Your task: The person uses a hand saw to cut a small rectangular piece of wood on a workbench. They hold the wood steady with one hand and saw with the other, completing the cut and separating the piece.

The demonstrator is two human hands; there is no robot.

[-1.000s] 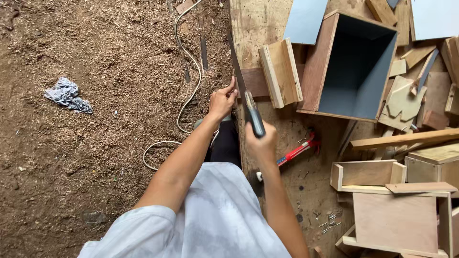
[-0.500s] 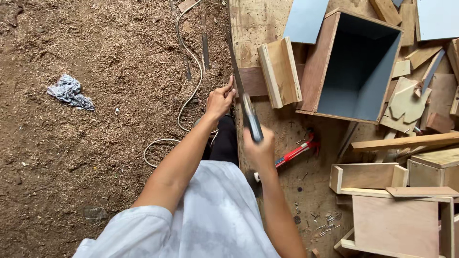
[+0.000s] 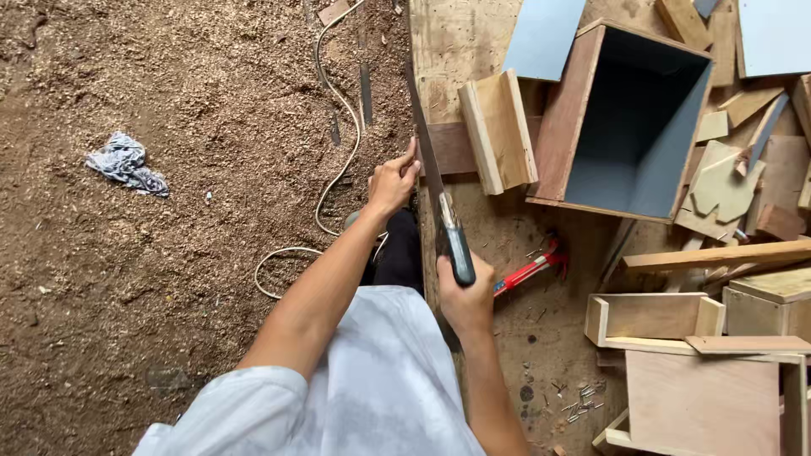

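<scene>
A wide plywood bench fills the right of the view, with a floor of sawdust to its left. On the bench, far right, an open box lies on its side, grey inside. Nearer are shallow wooden trays and loose offcuts. A short U-shaped block rests across a dark wooden strip that runs out to the bench's left edge.

The saw lies along that edge, blade pointing far, meeting the strip at its left end. The right hand is wrapped fully round the saw's dark handle. The left hand is mostly closed, its fingers pressed to the strip's end just left of the blade.

The main risk, as I judge it, is that left hand: it sits very near the teeth, so a jump or skid of the blade could cut the fingers. The strip looks held only by hand and the block's weight, so it could twist or slip and pinch the blade. A pale cable loops through the sawdust near the person's dark trouser leg and could catch a foot. The red-handled tool and the scattered small nails lie near the right arm and could be knocked off the bench.
</scene>
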